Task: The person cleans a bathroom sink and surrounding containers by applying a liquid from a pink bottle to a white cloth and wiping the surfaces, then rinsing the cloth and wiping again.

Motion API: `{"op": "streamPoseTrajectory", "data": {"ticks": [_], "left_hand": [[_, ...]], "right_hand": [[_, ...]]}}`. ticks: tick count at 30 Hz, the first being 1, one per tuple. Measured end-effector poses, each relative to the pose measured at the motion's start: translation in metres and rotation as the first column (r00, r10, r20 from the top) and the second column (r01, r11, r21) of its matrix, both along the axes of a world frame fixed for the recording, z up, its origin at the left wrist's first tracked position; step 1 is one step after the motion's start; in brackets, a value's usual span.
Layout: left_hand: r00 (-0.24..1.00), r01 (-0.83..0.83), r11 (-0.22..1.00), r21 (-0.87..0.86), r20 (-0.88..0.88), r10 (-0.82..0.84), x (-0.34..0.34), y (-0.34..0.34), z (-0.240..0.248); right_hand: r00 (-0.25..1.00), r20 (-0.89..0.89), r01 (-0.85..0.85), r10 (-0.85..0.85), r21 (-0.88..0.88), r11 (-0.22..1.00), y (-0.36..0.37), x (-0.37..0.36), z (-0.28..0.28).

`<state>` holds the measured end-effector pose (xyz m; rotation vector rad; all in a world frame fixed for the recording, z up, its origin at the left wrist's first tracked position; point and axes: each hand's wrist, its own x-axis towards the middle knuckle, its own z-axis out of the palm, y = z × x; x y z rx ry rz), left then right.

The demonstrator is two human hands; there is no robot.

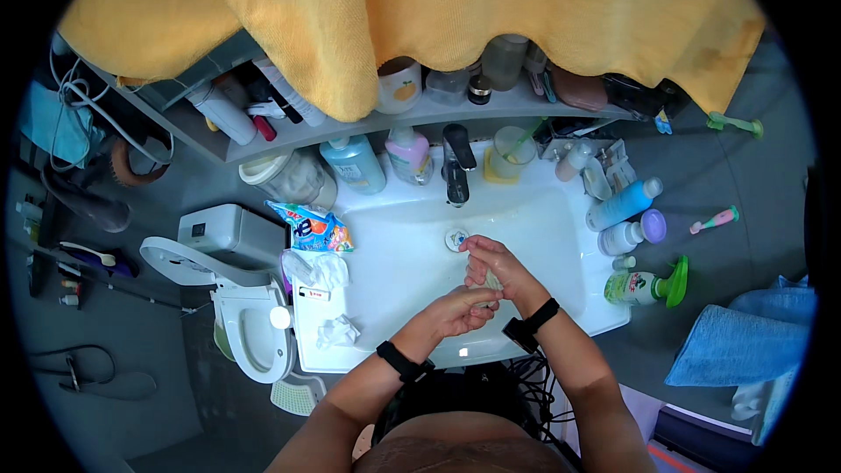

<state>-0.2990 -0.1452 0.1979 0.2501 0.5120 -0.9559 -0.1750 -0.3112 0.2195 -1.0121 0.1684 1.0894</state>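
My two hands meet above the white washbasin (pixel 394 276), just in front of its drain plug (pixel 456 239). Between them is a small pale, yellowish-white, cloth-like thing (pixel 493 284), mostly hidden by the fingers; its exact kind cannot be made out. My left hand (pixel 462 310) is closed at its lower end, thumb stretched along it toward the right. Slightly higher, my right hand (pixel 499 266) curls its fingers round the upper part. Each wrist wears a black band. The black faucet (pixel 456 166) stands beyond the hands, and no running water shows.
Left on the basin's ledge lie a blue packet (pixel 314 229) and crumpled white tissue (pixel 337 331). Bottles, including a green-topped spray bottle (pixel 646 287), line the right edge. Behind are a blue pump bottle (pixel 355 165), a pink bottle (pixel 409 156) and a cup (pixel 512 151). A yellow towel (pixel 561 9) hangs over the shelf.
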Motion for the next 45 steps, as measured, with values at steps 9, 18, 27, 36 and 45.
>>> {"op": "streamPoseTrajectory", "data": {"ticks": [9,18,27,36,45], "left_hand": [[0.965,0.048,0.873,0.485,0.205,-0.166,-0.040,-0.036,0.003],[0.870,-0.057,0.529,0.847,0.302,-0.389,-0.093,-0.050,0.008],[0.740,-0.188,0.353,0.917,0.369,-0.563,-0.157,-0.039,0.048],[0.605,-0.432,0.240,0.869,0.477,-0.637,-0.236,-0.022,0.096],[0.820,-0.113,0.760,0.640,0.492,-0.292,-0.322,-0.036,0.228]], "right_hand": [[0.978,0.188,0.148,-0.093,-0.306,0.940,-0.003,-0.052,-0.002],[0.925,0.374,0.274,-0.070,-0.527,0.805,0.017,-0.108,0.016],[0.699,0.687,0.570,0.199,-0.703,0.425,0.040,-0.191,0.064],[0.731,0.614,0.523,0.298,-0.785,0.332,0.066,-0.274,0.118],[0.973,0.230,0.079,0.016,-0.395,0.915,-0.096,-0.342,0.242]]}}
